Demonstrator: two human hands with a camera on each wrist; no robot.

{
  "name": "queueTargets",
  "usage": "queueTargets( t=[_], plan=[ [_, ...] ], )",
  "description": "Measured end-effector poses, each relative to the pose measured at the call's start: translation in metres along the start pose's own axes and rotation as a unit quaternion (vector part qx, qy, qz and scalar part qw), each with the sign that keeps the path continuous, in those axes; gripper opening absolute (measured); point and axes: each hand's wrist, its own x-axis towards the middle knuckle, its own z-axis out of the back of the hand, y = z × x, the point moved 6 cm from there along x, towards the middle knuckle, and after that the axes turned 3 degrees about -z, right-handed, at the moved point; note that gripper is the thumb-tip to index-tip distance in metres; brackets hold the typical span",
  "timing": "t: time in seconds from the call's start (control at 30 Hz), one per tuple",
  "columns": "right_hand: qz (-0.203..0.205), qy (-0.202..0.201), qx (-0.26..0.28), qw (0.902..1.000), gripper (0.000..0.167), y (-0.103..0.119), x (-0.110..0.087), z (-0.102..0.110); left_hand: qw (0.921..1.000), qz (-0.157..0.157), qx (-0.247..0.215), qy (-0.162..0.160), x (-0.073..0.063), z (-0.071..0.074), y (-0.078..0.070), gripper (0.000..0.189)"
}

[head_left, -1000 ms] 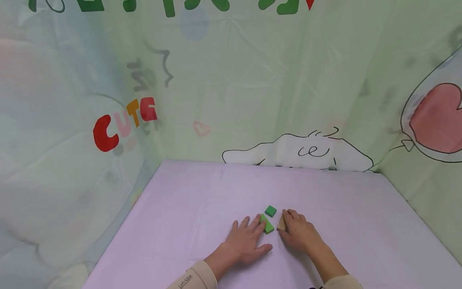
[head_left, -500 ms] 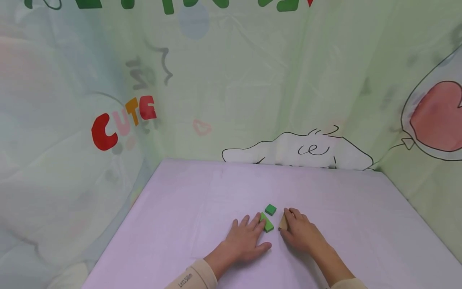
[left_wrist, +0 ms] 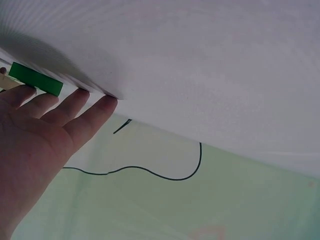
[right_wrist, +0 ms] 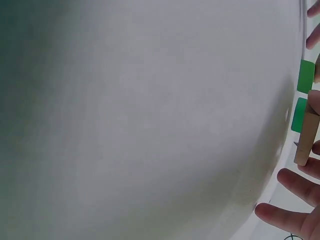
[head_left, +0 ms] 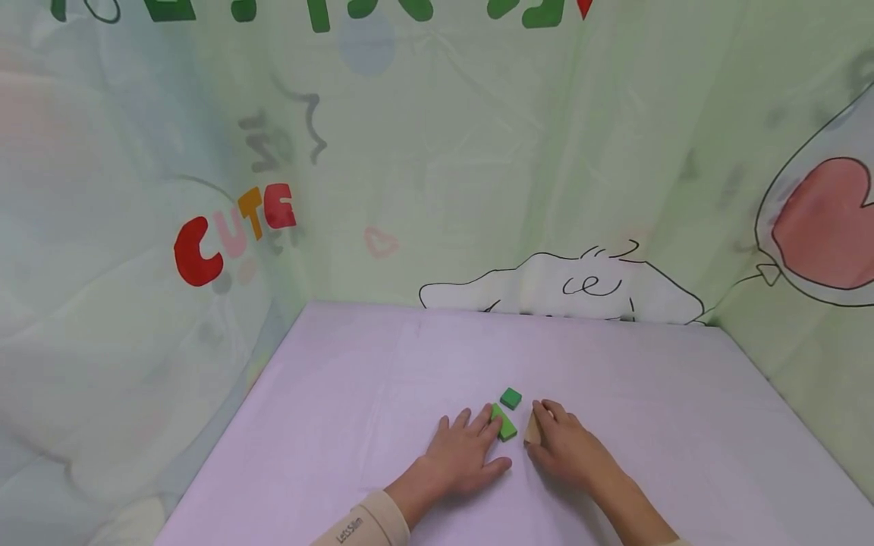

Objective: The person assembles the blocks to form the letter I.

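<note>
In the head view my left hand (head_left: 463, 456) lies spread on the table with straight fingers. Its index finger rests at a light green block (head_left: 506, 426), which appears as a green bar (left_wrist: 36, 80) along the fingertips in the left wrist view. A small dark green block (head_left: 510, 398) sits just beyond it. To the right, my right hand (head_left: 572, 449) pinches a plain wooden block (head_left: 532, 431) between thumb and fingers; a gap parts this block from the light green one. The right wrist view catches the wooden block (right_wrist: 307, 140) edge-on, partly covered by fingers.
A pale purple cloth covers the table (head_left: 382, 364). Behind and on both sides hangs a printed curtain (head_left: 437, 174) with letters and drawings, meeting the table's back edge.
My right hand has shifted slightly toward me with the wooden block. The left hand and both green blocks have stayed in place.
</note>
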Motion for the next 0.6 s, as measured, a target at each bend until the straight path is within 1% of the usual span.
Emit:
queueTargets(
  t=[0.27,0.6],
  plan=[
    [0.012,0.003,-0.003,0.9999,0.069,0.005,-0.008,-0.001,1.0000,0.000,-0.003,-0.002,0.000,-0.002,0.000,0.072],
    [0.023,0.001,-0.002,0.9997,0.070,0.009,-0.017,0.001,1.0000,-0.001,-0.001,0.001,-0.001,0.000,0.000,0.071]
  ],
)
